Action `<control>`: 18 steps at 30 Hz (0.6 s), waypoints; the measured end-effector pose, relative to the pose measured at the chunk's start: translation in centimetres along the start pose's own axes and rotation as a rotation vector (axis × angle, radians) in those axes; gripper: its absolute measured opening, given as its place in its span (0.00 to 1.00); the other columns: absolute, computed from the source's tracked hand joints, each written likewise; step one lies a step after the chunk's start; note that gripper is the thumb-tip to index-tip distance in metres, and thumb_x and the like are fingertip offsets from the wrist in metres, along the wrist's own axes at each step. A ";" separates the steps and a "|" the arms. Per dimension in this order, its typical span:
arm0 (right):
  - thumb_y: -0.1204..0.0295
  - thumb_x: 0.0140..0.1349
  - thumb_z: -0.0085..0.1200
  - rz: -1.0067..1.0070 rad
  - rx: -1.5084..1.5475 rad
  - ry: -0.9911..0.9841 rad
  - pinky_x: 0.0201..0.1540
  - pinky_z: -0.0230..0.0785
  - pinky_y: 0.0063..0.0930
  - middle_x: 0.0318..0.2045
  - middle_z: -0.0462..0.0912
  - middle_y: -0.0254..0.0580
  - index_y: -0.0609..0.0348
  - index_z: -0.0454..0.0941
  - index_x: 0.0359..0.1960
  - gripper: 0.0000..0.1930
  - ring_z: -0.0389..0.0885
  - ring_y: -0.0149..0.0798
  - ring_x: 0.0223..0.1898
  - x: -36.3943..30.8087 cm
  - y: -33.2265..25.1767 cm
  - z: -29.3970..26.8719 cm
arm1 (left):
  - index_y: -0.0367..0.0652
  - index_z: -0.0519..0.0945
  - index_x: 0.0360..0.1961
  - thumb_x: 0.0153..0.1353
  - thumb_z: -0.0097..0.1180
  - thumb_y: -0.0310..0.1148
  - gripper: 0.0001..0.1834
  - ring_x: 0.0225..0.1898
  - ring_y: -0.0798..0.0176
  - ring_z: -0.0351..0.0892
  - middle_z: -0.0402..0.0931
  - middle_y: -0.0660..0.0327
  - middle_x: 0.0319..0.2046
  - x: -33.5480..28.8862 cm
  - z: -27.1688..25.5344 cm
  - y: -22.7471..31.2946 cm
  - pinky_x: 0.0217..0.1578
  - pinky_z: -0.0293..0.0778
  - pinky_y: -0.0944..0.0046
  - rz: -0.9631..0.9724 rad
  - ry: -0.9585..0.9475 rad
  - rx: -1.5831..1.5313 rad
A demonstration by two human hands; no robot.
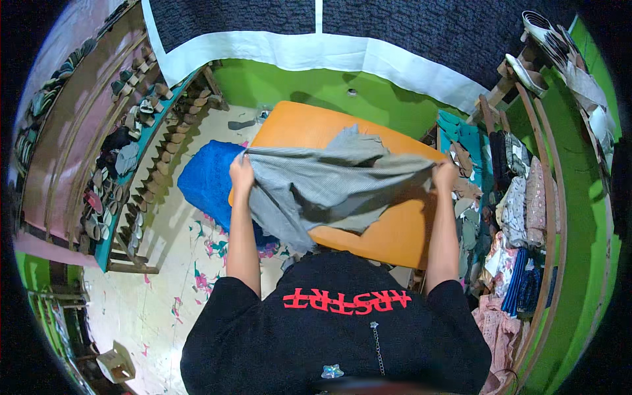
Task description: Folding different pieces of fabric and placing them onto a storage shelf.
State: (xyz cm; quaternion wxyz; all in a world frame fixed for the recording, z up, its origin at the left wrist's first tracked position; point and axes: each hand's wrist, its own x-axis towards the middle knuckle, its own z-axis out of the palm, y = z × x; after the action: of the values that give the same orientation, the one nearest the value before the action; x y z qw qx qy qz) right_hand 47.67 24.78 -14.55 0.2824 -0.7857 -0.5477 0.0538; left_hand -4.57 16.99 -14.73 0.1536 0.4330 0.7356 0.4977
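A grey, finely striped piece of fabric (329, 178) with ragged edges is stretched between my two hands. My left hand (242, 172) is closed on its upper left corner. At the opposite end my right hand (446, 175) grips the other corner. Between them the fabric sags in folds, and its lower left part droops toward my body. Under it lies an orange tabletop (289, 122), partly covered. Beyond the fabric's upper edge, a ragged grey part of cloth (359, 141) spreads over the orange surface; I cannot tell whether it is the same piece.
A blue cloth-like bundle (205, 174) sits left of the table. Coloured scraps (204, 280) litter the pale floor. Racks of shoe lasts and shoes (131, 141) line the left side. Folded fabrics (517, 197) fill a wooden rack at right. A dark curtain (257, 16) hangs ahead.
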 end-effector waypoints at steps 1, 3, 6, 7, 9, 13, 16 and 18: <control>0.74 0.41 0.54 -0.060 -0.014 0.114 0.35 0.66 0.36 0.28 0.78 0.51 0.63 0.75 0.31 0.12 0.76 0.48 0.32 1.1 -0.4 -0.8 | 0.34 0.74 0.35 0.55 0.42 0.34 0.14 0.34 0.51 0.74 0.75 0.47 0.29 0.7 -0.3 -1.0 0.36 0.67 0.61 0.052 0.027 -0.059; 0.75 0.42 0.53 0.012 0.194 0.106 0.38 0.65 0.36 0.33 0.76 0.52 0.63 0.71 0.37 0.16 0.75 0.47 0.36 2.8 -0.8 -1.1 | 0.35 0.73 0.39 0.56 0.43 0.35 0.16 0.36 0.52 0.73 0.74 0.47 0.33 1.0 -0.8 0.9 0.39 0.66 0.62 0.014 -0.026 -0.096; 0.75 0.44 0.53 -0.073 0.439 0.116 0.45 0.61 0.36 0.42 0.71 0.55 0.63 0.64 0.46 0.24 0.71 0.48 0.43 1.1 -2.7 0.8 | 0.35 0.69 0.44 0.56 0.44 0.37 0.19 0.40 0.52 0.70 0.70 0.45 0.40 1.7 0.3 -0.8 0.43 0.63 0.62 -0.099 -0.016 -0.171; 0.75 0.44 0.53 -0.213 0.465 0.148 0.49 0.58 0.36 0.46 0.67 0.56 0.63 0.59 0.50 0.28 0.67 0.48 0.47 -0.4 -3.5 2.0 | 0.35 0.66 0.47 0.55 0.45 0.42 0.24 0.46 0.51 0.67 0.66 0.44 0.45 1.2 0.9 -0.7 0.45 0.61 0.62 -0.203 -0.035 -0.155; 0.74 0.44 0.55 -0.224 0.409 0.089 0.54 0.50 0.39 0.49 0.60 0.58 0.63 0.53 0.52 0.32 0.59 0.53 0.52 -4.0 -4.4 4.9 | 0.32 0.67 0.46 0.53 0.47 0.46 0.28 0.47 0.53 0.67 0.68 0.44 0.44 0.7 1.5 -4.5 0.45 0.62 0.62 -0.320 -0.112 0.138; 0.65 0.45 0.54 0.104 0.030 -0.173 0.52 0.53 0.43 0.48 0.59 0.61 0.66 0.57 0.48 0.30 0.59 0.58 0.50 -14.4 -8.5 7.0 | 0.30 0.74 0.36 0.51 0.49 0.47 0.26 0.38 0.53 0.74 0.74 0.45 0.34 -1.7 1.4 -10.3 0.39 0.67 0.61 -0.356 -0.235 -0.068; 0.60 0.45 0.54 -0.024 -0.029 -0.421 0.50 0.54 0.44 0.49 0.57 0.61 0.65 0.59 0.46 0.30 0.59 0.57 0.49 -20.3 -9.8 7.2 | 0.29 0.75 0.33 0.50 0.50 0.46 0.25 0.34 0.56 0.75 0.76 0.50 0.30 -3.8 0.5 -10.9 0.36 0.68 0.61 -0.494 -0.394 0.100; 0.59 0.44 0.55 -0.079 -0.030 -0.499 0.49 0.54 0.46 0.49 0.57 0.60 0.65 0.59 0.47 0.31 0.58 0.57 0.49 -23.6 -11.7 6.8 | 0.29 0.74 0.36 0.49 0.52 0.46 0.25 0.33 0.59 0.74 0.75 0.55 0.31 -4.9 -0.1 -10.9 0.36 0.67 0.62 -0.526 -0.580 -0.111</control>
State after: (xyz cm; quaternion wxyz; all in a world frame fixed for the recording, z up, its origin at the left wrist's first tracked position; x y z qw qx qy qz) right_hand 25.98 9.20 -19.67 0.1287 -0.7301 -0.6315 0.2271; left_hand -7.10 11.70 -25.13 0.5004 0.3434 0.7195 0.3377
